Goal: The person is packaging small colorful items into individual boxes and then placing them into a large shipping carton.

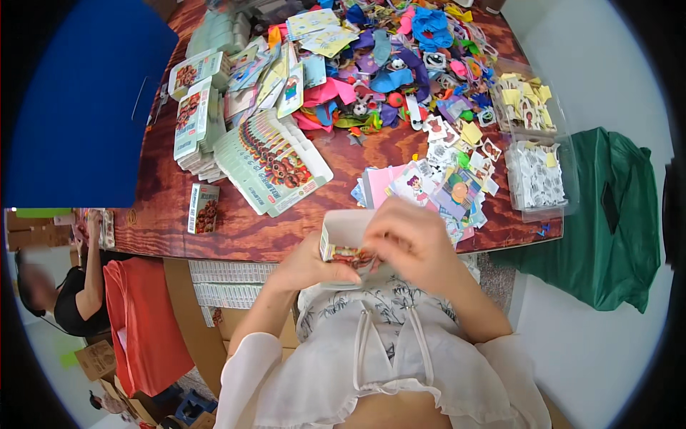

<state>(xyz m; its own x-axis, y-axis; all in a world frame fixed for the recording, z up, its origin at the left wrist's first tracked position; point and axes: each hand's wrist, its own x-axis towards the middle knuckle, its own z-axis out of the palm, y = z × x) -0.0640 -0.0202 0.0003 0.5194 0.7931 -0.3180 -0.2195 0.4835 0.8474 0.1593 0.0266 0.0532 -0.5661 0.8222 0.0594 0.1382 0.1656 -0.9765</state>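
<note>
At the table's front edge, my left hand grips a small cardboard box with a pale inside and food pictures printed on its outer face. The thumb presses against the printed side, and the upper end gapes. Over the box's right side, my right hand has its fingers curled in a pinch. What those fingers hold, if anything, is hidden. Just beyond the hands lie picture cards. A fan of flattened cartons with matching print spreads to the left, and one formed carton stands beside it.
Colourful small toys and balloons heap at the back. Stacked cartons stand at left. Two clear plastic tubs hold small pieces at right, beside a green bag. Below the table sit rows of cartons. Another person works at far left.
</note>
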